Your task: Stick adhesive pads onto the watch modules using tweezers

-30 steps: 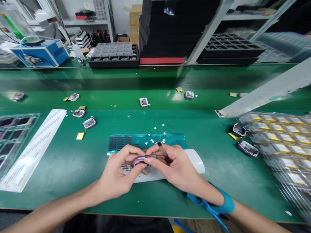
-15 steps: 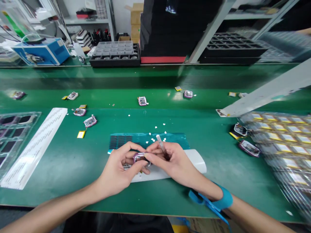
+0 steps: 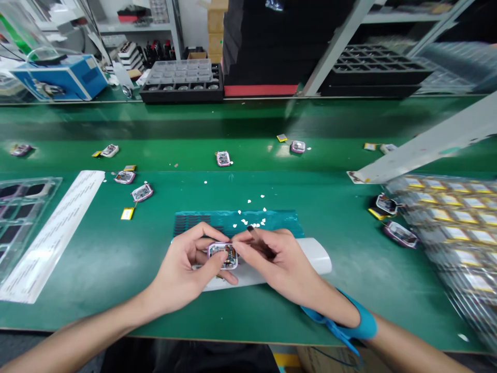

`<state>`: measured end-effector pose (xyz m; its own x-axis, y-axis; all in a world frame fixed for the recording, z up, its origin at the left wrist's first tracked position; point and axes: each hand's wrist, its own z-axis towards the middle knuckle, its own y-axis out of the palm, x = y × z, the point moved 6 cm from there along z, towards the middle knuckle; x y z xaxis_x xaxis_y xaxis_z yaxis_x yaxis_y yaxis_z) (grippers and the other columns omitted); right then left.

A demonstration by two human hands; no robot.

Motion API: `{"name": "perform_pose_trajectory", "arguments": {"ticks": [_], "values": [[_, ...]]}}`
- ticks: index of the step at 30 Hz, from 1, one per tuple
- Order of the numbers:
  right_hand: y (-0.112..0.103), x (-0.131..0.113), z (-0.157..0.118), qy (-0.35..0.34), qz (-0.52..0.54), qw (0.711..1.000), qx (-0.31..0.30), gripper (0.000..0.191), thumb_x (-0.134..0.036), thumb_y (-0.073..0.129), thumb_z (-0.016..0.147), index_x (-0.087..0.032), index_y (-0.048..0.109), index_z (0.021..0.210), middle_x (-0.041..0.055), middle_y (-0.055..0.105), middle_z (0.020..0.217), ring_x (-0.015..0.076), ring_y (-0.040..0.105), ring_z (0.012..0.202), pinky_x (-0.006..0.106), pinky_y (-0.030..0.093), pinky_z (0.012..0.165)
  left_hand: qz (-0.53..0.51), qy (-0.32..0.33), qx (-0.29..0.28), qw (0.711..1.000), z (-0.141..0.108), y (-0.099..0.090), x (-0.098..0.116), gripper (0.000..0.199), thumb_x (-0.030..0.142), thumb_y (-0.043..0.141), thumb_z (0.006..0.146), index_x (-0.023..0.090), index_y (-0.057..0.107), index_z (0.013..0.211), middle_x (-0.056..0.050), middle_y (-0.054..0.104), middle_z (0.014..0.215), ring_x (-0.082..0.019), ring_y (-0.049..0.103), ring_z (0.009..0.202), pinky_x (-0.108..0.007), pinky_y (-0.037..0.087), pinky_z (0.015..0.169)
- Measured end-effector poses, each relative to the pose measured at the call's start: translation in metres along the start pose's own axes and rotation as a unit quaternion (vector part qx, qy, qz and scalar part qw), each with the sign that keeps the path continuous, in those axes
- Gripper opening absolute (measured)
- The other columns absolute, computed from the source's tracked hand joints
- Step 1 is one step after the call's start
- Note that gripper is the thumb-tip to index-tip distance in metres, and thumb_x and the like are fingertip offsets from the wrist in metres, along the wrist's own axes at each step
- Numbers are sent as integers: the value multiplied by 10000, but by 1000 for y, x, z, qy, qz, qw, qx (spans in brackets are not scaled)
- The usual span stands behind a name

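Observation:
My left hand [image 3: 190, 261] is closed around a small open watch case [image 3: 223, 255] with its circuit board facing up, the thumb lying over the board. At the right edge of that case, my right hand [image 3: 267, 254] has its thumb and forefinger pinched together. A pair of slim tweezers [image 3: 253, 233] rests in my right hand, its rear end sticking up; the tips are hidden. Beneath both hands lies a white sheet [image 3: 310, 254] with a curled right end. Just beyond it is a teal film [image 3: 287, 220] with rows of dark strips and scattered white bits.
Several open watch cases, such as one [image 3: 223, 158] ahead, lie about the green bench [image 3: 116, 274], some with yellow-edged batteries [image 3: 127, 213]. Clear trays of batteries [image 3: 454, 212] stand right, and a tray of screens [image 3: 27, 207] left. A slanted white post [image 3: 419, 145] rises at right.
The watch case has tilted so that its circuit board now faces up more fully. In my right hand the tweezers have turned, and less of them shows above the fingers.

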<state>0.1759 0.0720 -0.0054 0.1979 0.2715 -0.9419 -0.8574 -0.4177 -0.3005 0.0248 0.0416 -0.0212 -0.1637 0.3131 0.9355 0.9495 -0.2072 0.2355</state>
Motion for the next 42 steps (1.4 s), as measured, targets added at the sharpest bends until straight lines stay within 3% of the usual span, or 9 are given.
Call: {"name": "perform_pose_trajectory", "arguments": {"ticks": [3, 5, 9, 15, 19, 24, 28, 33, 42], "values": [[-5, -7, -4, -83, -83, 992, 46, 80, -233, 668, 972, -178, 725, 973, -13, 762, 795, 70, 506, 456, 210, 405, 421, 38, 14, 9, 999, 0, 0, 1, 207, 292, 743, 895, 154, 602, 958, -23, 757, 834, -195, 796, 647, -198, 612, 587], [-3, -14, -9, -162, -165, 972, 52, 95, -164, 633, 988, -182, 704, 1048, 28, 801, 980, 110, 708, 663, 206, 554, 588, 88, 32, 20, 995, -2, 0, 2, 155, 252, 718, 897, 163, 606, 955, -30, 769, 840, -191, 797, 654, -191, 601, 568], [3, -18, -17, -238, -276, 931, 34, 153, -121, 534, 1028, -168, 664, 1094, 60, 797, 1064, 148, 779, 858, 218, 612, 704, 144, 56, 34, 987, -3, 2, 0, 127, 206, 710, 876, 179, 609, 949, -24, 783, 830, -188, 799, 677, -193, 607, 579], [-15, -23, -16, -253, -130, 956, 76, 280, -244, 414, 1087, -191, 689, 1075, 69, 779, 999, 183, 757, 908, 291, 607, 722, 51, 47, 32, 997, 3, -3, 15, 150, 260, 741, 885, 154, 636, 901, -27, 786, 789, -170, 761, 569, -247, 627, 586], [-27, -17, -6, -153, -85, 978, 115, 488, -346, 353, 1115, -192, 706, 816, 24, 676, 677, 151, 646, 601, 308, 526, 615, 132, 99, 70, 984, -17, -19, 33, 59, 213, 712, 930, 163, 682, 935, -36, 814, 894, -125, 740, 575, -230, 604, 609], [-13, 0, 8, -13, 1, 1000, -18, 494, -409, 507, 1077, -185, 717, 690, 26, 765, 732, 130, 718, 651, 233, 548, 639, 349, 202, 55, 913, -56, -26, 19, 176, 91, 628, 970, 232, 681, 1061, -20, 803, 1102, -168, 727, 1119, -289, 556, 981], [-3, 16, 11, 57, 31, 992, -111, 454, -455, 616, 1019, -191, 759, 679, 22, 785, 742, 138, 744, 676, 207, 569, 630, 415, 221, -6, 883, -60, -19, -6, 250, 46, 591, 976, 230, 609, 1145, -38, 779, 1197, -180, 682, 1220, -363, 495, 1097], [4, 31, 10, 130, 85, 970, -189, 379, -471, 686, 972, -193, 807, 744, 25, 793, 757, 145, 761, 674, 203, 614, 628, 422, 212, -12, 881, -53, -20, -13, 238, 40, 588, 975, 224, 576, 1126, -53, 781, 1150, -209, 698, 1187, -418, 518, 1058], [6, 37, 15, 163, 155, 945, -236, 373, -508, 714, 945, -184, 830, 800, 58, 803, 811, 145, 769, 682, 192, 635, 642, 426, 208, -18, 880, -52, -22, -12, 223, 47, 597, 976, 217, 572, 1119, -63, 788, 1131, -222, 704, 1189, -447, 532, 1039]]}}
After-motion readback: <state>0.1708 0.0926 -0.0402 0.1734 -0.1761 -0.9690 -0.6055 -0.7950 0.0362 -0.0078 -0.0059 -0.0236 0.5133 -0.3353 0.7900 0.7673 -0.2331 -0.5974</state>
